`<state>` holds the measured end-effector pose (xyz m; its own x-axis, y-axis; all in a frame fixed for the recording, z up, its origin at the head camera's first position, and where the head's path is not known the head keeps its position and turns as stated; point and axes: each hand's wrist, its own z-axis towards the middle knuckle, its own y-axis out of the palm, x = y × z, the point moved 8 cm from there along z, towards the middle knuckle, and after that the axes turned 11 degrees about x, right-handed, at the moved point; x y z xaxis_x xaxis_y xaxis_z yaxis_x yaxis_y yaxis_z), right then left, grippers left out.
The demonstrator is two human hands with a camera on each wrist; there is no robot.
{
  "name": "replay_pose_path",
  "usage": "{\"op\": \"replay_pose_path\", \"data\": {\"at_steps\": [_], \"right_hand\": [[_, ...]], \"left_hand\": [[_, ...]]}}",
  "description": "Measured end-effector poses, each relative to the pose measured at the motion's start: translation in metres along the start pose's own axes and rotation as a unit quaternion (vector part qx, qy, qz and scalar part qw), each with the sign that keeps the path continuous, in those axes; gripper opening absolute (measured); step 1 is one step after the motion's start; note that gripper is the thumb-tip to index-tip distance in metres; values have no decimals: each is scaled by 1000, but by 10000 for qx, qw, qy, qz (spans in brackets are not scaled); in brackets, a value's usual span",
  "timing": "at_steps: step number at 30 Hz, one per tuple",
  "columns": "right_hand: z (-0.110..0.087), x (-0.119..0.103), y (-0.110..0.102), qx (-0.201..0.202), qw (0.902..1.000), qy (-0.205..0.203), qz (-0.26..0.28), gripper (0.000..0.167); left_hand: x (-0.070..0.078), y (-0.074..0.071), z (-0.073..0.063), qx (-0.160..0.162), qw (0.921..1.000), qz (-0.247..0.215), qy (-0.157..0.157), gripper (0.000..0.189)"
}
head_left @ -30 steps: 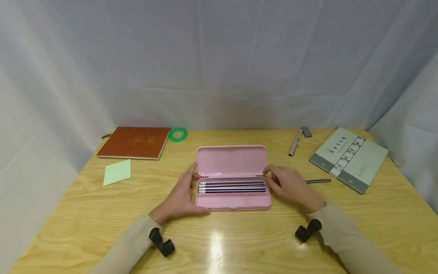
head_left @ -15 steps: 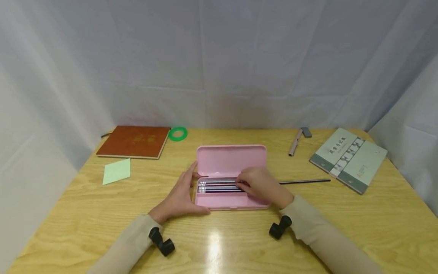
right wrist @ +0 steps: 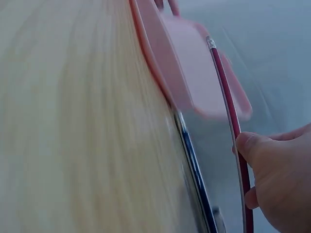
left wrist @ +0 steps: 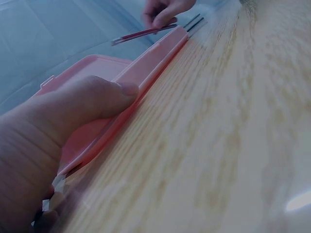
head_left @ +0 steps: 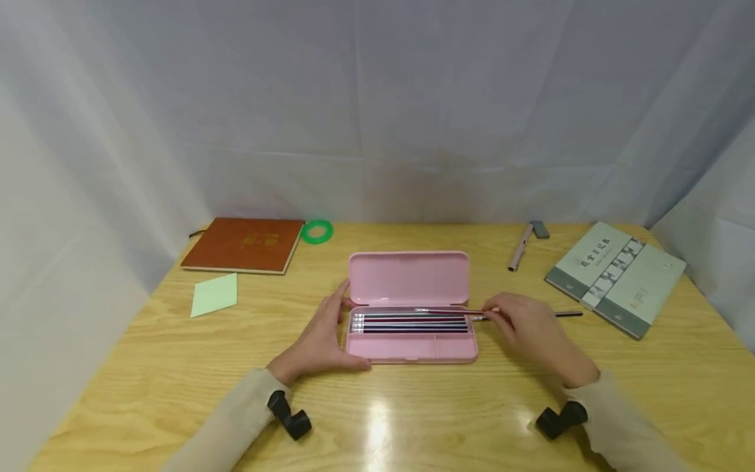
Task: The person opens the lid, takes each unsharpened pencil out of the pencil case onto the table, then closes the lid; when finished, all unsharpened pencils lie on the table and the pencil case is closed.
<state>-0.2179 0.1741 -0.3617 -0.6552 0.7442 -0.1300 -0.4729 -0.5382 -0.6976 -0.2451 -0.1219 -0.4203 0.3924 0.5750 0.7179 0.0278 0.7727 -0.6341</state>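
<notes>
A white hanging cloth [head_left: 413, 98] stands behind a pale, wood-grained table [head_left: 460, 419]. On it, at the right, lies a grey-green notebook with a patterned band [head_left: 655, 282]; at the far left lies a reddish-brown notebook [head_left: 243, 246]. Between them, nearer the person, sits an open pink plastic pencil case [head_left: 409, 278], hinged lid raised at the back.

The left hand [head_left: 318, 337] holds the case's left end, thumb spread wide from the fingers and resting on the front edge. The right hand [head_left: 531, 328] pinches a slim red pencil [right wrist: 228, 99] between thumb and fingers, its silver eraser end above the case's rear compartment.

A pale green paper sheet [head_left: 214, 295] lies before the brown notebook. Several dark, striped pencils [head_left: 407, 325] lie side by side in the rear compartment, and at least one dark pencil [head_left: 569, 314] lies on the table just beside the case's right end. Smaller are a pinkish pen [head_left: 520, 248], a green ring [head_left: 317, 231] and a grey block [head_left: 539, 229].

The work looks partway: lid up, a row of pencils inside, while the red pencil is not yet set down and the dark one lies outside.
</notes>
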Motion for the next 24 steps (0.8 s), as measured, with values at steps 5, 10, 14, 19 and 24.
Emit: {"op": "replay_pose_path", "data": {"at_steps": [5, 10, 14, 19, 24], "right_hand": [[-41, 42, -37, -296, 9966, 566, -516, 14], [-65, 63, -48, -792, 9904, 1001, -535, 7], [-69, 68, -40, -1032, 9871, 1155, -404, 5], [-63, 69, -27, -1032, 9870, 1223, -143, 13], [-51, 64, -17, -1067, 9882, 1048, -341, 25]], "left_hand": [[0, 4, 0, 16, 10000, 1, 52, 143], [4, 7, 0, -48, 9999, -15, 122, 142], [4, 6, 0, -31, 9999, -49, 126, 143], [4, 3, 0, 25, 10000, -22, 93, 143], [3, 1, 0, 24, 10000, 21, 58, 144]]}}
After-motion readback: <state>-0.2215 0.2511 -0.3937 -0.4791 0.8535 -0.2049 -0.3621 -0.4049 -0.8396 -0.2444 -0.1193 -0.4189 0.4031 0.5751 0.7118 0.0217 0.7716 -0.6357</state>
